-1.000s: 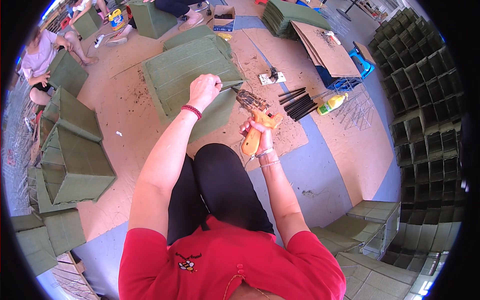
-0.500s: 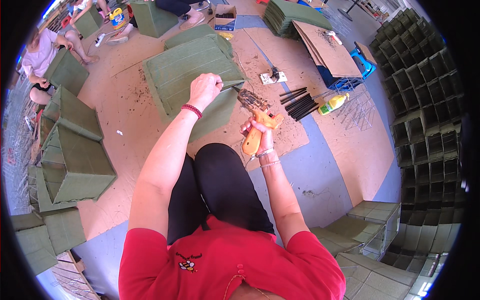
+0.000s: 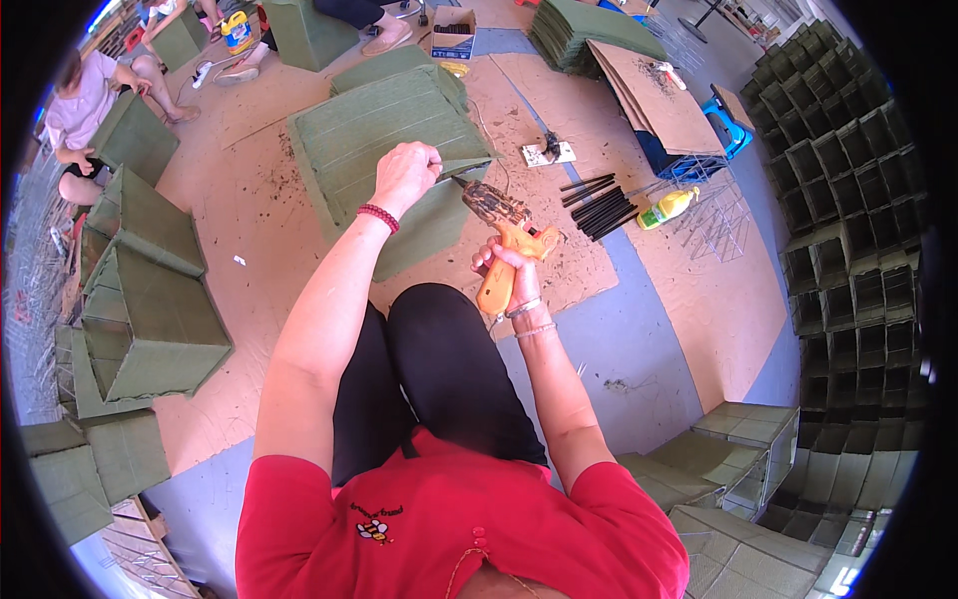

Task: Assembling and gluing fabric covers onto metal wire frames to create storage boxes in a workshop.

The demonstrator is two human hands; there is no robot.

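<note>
In front of my knees stands a box-shaped piece covered in green fabric [image 3: 389, 125], with pale lines across its top. My left hand [image 3: 407, 178] is closed on the edge of the fabric at the box's near right corner, lifting a narrow flap. Wrapped round an orange glue gun [image 3: 496, 290] is my right hand [image 3: 514, 272]. The gun's front part is dark and crusted, and its nozzle points up and left, close to the lifted flap beside my left fingers. Whether glue is coming out is too small to tell.
Black glue sticks [image 3: 603, 208] lie on the cardboard at right, near a yellow bottle [image 3: 669, 207] and a white stand plate [image 3: 549, 153]. Stacked green panels [image 3: 589, 38] stand farther back. Green boxes [image 3: 150, 319] line the left; a co-worker [image 3: 90, 110] sits beyond. Tall green stacks [image 3: 848, 250] rise at right.
The glue gun in my right hand has shifted slightly left, its nozzle moving along the flap. My left hand has moved a little left and still grips the fabric edge.
</note>
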